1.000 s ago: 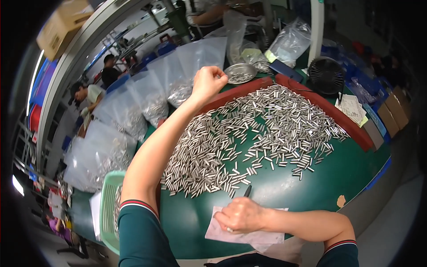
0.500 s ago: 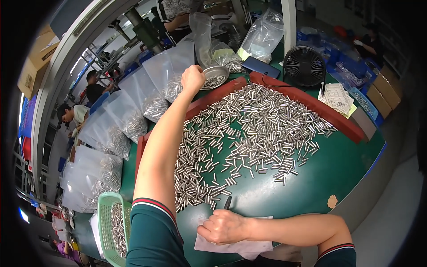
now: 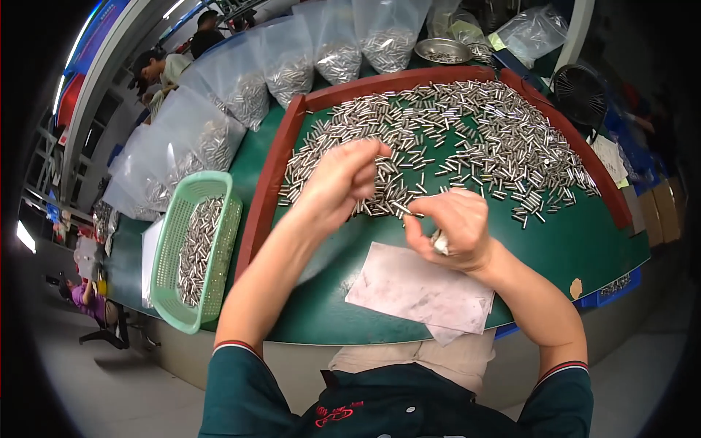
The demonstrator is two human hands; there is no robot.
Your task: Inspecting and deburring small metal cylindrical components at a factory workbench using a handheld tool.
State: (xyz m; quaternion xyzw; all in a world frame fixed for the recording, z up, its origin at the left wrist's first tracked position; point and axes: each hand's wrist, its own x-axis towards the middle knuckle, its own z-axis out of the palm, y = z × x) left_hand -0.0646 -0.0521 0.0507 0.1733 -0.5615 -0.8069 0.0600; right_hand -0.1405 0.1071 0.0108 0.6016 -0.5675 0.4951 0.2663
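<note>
- Left hand (image 3: 339, 182): drawn back from the round metal dish (image 3: 464, 48), beside which it was stretched half a second earlier; now over the near left part of the spread of metal pins (image 3: 529, 146). Fingers bent inward; whether they hold anything cannot be told.
- Right hand (image 3: 456, 226): raised off the pale sheet (image 3: 412, 288), on which it lay closed around a dark rod in the earlier frames. Thumb and forefinger now curl toward each other beside a pin; whether they grip it cannot be told. A small whitish item shows within the curl, its kind unclear.
- Metal pins: short, smooth, shiny cylinders, loosely scattered beneath the left hand and beyond both hands.
- Sheet: thin, pinkish, creased and smudged grey, just on the near side of the right hand.
- Tabletop (image 3: 321, 314): smooth, green, with a soft sheen below the hands.
- Red rails (image 3: 272, 179): straight, raised bars to the left of, beyond and to the right of the hands.
- Basket (image 3: 177, 315): green, perforated, oblong, left of the left hand, with similar metal pieces inside.
- Bags (image 3: 383, 14): translucent, filled low with metal pieces, beyond and left of the left hand.
</note>
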